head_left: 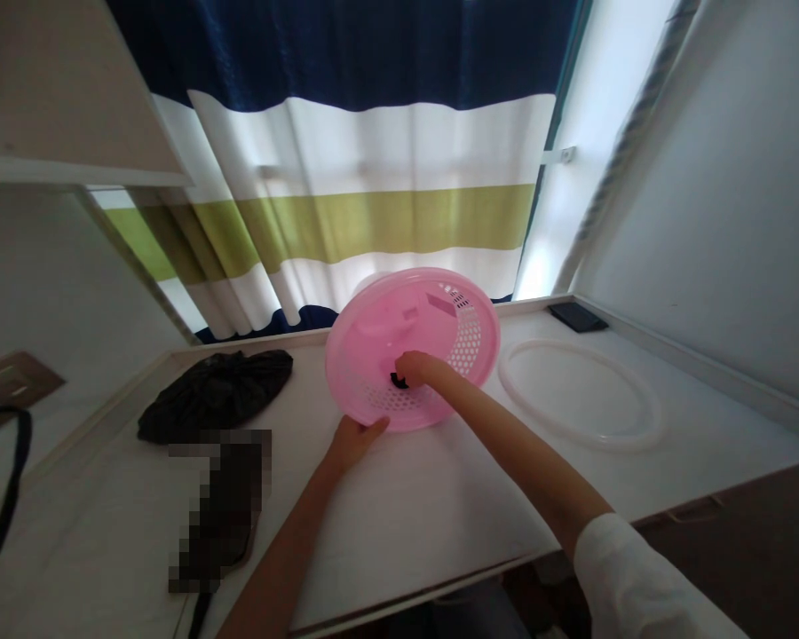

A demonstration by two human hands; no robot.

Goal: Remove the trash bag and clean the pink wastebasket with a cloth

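Observation:
A pink plastic basket (399,311) with rows of small holes is tilted up on the white tabletop, its open side facing me. My left hand (360,439) grips its lower rim, thumb on the inside. Inside the basket, my right hand (414,368) is closed on a small black object (399,381), mostly covered by the fingers. To the right, a whitish ring (582,435) lies flat on the table.
A black fabric bundle (217,395) lies at the left, with a pixelated dark item (230,497) and cable nearer me. A dark flat object (578,317) sits at the back right. Striped curtains (373,151) hang behind the white table (413,532).

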